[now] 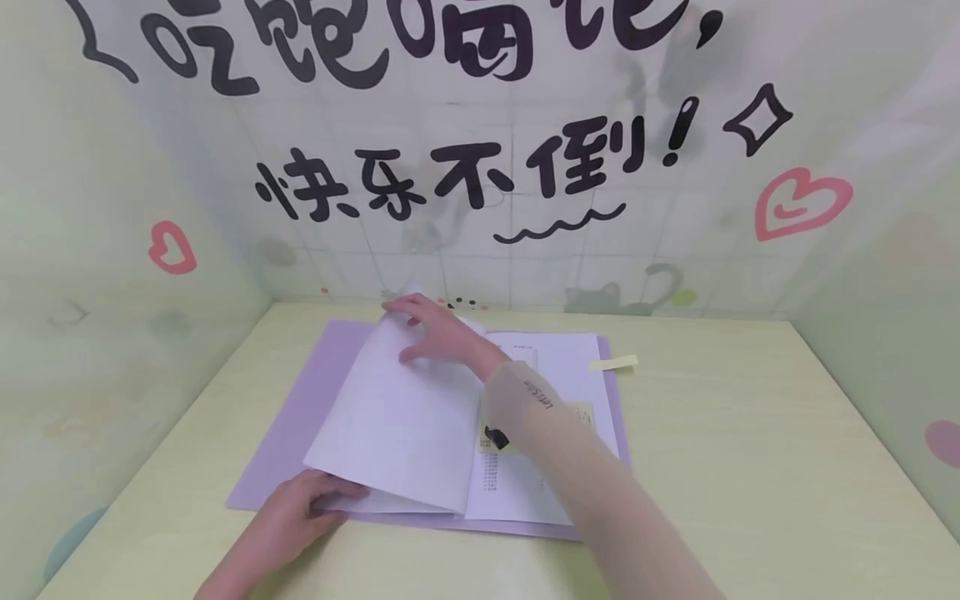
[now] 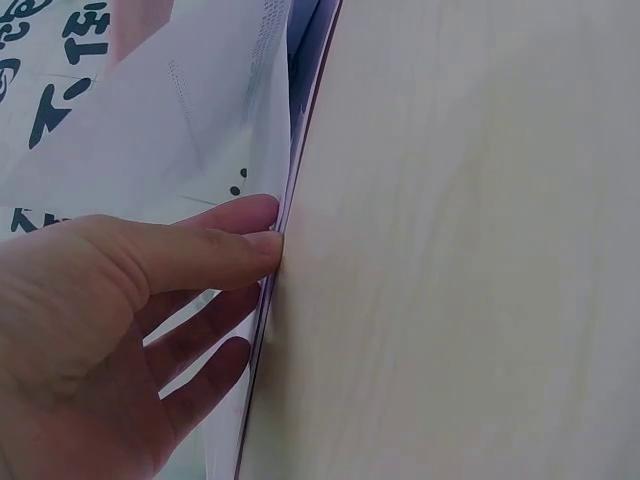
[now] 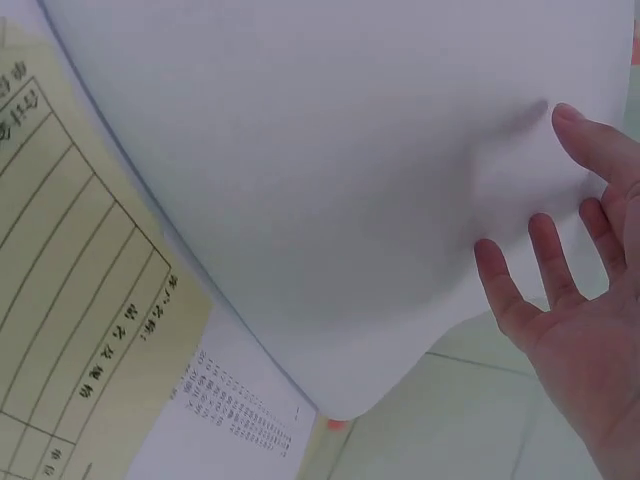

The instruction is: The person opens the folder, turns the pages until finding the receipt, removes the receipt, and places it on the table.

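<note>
A purple folder [image 1: 300,400] lies spread on the table, with white pages inside. One white page [image 1: 405,417] is lifted at an angle over the left half. Near its top edge, my right hand [image 1: 438,329] touches it with fingers spread; in the right wrist view the relaxed fingers [image 3: 545,260] lie against the sheet. At the folder's lower left edge is my left hand [image 1: 300,508], its fingers reaching under the raised page. The left wrist view has the thumb [image 2: 230,258] at the folder's edge and the other fingers lightly bent beside it.
A yellowish printed form [image 3: 80,270] lies on the right-hand page [image 1: 555,350], partly hidden by my right sleeve [image 1: 570,442]. A small black object [image 1: 497,437] shows on the form. A pale yellow strip [image 1: 615,362] sticks out past the folder's right edge. Printed wall sheeting [image 1: 465,258] stands behind the table.
</note>
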Tool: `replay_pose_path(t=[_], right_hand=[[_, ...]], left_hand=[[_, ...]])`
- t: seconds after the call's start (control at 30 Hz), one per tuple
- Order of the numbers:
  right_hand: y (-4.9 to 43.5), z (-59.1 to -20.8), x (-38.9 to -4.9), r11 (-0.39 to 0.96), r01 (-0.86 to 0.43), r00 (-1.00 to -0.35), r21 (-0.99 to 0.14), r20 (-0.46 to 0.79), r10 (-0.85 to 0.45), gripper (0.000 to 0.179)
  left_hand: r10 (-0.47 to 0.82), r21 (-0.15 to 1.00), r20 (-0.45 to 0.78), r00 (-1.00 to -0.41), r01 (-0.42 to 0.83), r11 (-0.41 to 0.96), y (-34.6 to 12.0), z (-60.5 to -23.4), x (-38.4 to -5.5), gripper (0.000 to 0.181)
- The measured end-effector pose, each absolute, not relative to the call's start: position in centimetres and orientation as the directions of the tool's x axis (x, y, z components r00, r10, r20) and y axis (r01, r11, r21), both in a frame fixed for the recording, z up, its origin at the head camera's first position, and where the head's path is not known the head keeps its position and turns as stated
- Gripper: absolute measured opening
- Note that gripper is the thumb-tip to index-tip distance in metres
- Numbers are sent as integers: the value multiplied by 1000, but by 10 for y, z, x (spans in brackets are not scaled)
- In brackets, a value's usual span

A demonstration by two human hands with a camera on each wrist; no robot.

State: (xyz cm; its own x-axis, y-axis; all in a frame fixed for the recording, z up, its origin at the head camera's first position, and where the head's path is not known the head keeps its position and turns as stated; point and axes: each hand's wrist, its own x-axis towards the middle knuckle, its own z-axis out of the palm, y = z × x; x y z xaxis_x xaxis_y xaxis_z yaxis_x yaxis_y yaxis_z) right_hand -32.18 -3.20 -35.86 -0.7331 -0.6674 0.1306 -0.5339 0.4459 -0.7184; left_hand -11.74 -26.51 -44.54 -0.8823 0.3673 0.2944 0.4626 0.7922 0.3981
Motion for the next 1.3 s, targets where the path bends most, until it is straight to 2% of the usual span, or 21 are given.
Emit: replay_pose_path(t=[0.2,0.57,0.93,1.1,1.3], right_hand=[[-42,-372,-319,487,-558,-719,-672,99,-687,83],[-57,-393,-313,570,-526,-754,-631,36,-655,84],[-65,-402,-304,664,-491,-779,-564,-57,-624,83],[-69,-403,-299,707,-489,-791,-512,-82,-606,86],[-76,-408,-297,742,-488,-797,-459,-113,-594,90]], left_hand=[[352,396,212,-912,410,822,-264,-441,-117,29],[303,348,333,-893,415,840,-265,-449,-115,36],[229,415,223,-948,305,857,-265,-442,-111,22],[194,460,292,-937,315,830,-264,-444,-110,30],[93,559,173,-981,176,810,-261,-440,-108,47]])
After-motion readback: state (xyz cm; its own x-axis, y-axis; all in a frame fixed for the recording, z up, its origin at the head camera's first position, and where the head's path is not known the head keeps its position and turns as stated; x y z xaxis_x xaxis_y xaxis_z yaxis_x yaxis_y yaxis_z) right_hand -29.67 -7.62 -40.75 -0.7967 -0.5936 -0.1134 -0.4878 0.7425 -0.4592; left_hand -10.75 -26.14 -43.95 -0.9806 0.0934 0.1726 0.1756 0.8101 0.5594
